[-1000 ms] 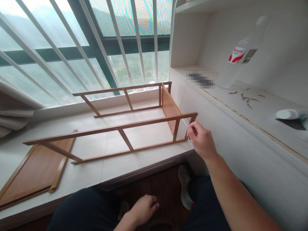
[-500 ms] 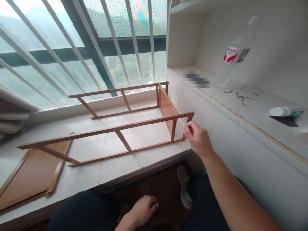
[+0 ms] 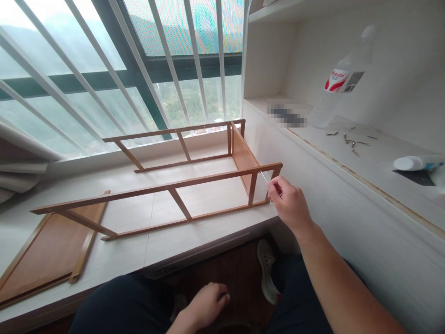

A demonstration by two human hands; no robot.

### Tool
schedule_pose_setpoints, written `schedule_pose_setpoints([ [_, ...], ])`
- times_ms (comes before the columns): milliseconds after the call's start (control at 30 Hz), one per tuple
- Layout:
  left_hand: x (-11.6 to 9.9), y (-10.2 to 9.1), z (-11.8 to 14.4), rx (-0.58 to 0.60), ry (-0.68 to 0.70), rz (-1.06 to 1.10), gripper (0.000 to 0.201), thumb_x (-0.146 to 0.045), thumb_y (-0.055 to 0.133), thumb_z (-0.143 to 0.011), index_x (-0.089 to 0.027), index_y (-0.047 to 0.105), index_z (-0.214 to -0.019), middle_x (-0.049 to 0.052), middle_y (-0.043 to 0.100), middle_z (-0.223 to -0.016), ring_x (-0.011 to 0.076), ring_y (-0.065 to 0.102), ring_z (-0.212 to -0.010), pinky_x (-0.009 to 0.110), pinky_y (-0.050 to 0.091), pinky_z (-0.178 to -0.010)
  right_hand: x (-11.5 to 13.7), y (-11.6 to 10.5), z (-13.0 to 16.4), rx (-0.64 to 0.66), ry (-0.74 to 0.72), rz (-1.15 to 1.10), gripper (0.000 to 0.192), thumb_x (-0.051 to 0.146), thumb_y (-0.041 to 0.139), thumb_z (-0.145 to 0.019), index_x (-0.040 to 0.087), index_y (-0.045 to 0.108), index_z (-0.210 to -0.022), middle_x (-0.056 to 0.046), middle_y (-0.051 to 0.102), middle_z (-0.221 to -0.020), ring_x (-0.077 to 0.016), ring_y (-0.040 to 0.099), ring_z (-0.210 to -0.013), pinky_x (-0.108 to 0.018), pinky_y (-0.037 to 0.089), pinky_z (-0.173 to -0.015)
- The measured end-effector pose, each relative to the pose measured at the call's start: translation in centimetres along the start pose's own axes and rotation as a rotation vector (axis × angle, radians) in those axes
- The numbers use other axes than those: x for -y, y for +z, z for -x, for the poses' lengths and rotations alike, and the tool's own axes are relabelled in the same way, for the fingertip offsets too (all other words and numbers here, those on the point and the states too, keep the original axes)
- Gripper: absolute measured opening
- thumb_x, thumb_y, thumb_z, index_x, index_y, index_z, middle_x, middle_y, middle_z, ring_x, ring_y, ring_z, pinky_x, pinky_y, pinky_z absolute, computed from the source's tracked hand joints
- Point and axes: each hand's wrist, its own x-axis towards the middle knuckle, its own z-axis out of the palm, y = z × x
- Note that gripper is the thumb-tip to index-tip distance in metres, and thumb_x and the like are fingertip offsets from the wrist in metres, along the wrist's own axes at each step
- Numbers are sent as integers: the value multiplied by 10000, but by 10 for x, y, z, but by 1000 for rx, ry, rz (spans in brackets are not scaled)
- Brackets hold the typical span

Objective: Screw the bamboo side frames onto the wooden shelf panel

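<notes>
at nine o'clock i see a loose wooden panel (image 3: 45, 250) lying flat on the white sill (image 3: 167, 241). the wooden frame (image 3: 181, 185) stands at centre. my left hand (image 3: 205, 306) rests loosely curled at six o'clock, holding nothing. at three o'clock my right hand (image 3: 290, 204) pinches a thin metal tool (image 3: 264, 176) against the frame's near right corner.

Prob. a home: barred window (image 3: 146, 69), curtain (image 3: 21, 153), shelf nook (image 3: 382, 162).
</notes>
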Motion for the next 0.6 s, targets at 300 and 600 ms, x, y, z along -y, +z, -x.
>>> schedule_pose_setpoints([
  [300,0,0,0,-5,-16,-20,270,-357,467,-951,-225,659,-814,32,732,-851,193,649,-795,291,424,-713,2,0,1,20,2,68,274,421,463,-1012,236,596,-861,-13,689,-685,-183,629,-597,-283,370,-625],
  [600,2,2,-1,-13,0,-13,255,-345,472,-937,-231,653,-799,32,734,-848,199,646,-792,298,400,-687,4,-1,3,-8,-19,98,272,415,473,-1015,230,620,-880,-24,707,-698,-192,641,-610,-284,357,-622],
])
